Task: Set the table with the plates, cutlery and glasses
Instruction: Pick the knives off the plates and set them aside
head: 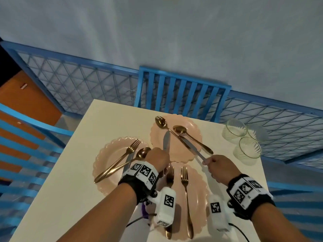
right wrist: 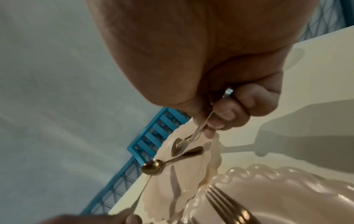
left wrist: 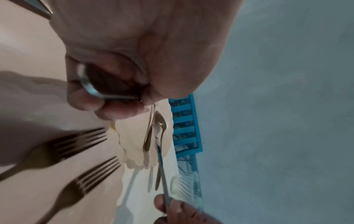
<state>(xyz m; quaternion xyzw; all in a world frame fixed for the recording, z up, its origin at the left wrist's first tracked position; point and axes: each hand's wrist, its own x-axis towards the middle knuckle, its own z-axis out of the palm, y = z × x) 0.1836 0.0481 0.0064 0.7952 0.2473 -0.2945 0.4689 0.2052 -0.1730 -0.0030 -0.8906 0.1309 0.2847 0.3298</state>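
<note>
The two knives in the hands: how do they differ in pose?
The left hand grips its knife with the blade pointing straight away over the far plate. The right hand holds its knife slanted, with the blade crossing the two spoons. Both are silver and held by the handle.

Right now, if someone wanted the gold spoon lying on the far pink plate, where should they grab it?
Probably by the slim handle of the gold spoon, coming from the near right. The handle end reaches the far pink scalloped plate at its rim and points that way, while the bowl lies mid-plate beside a second spoon.
</note>
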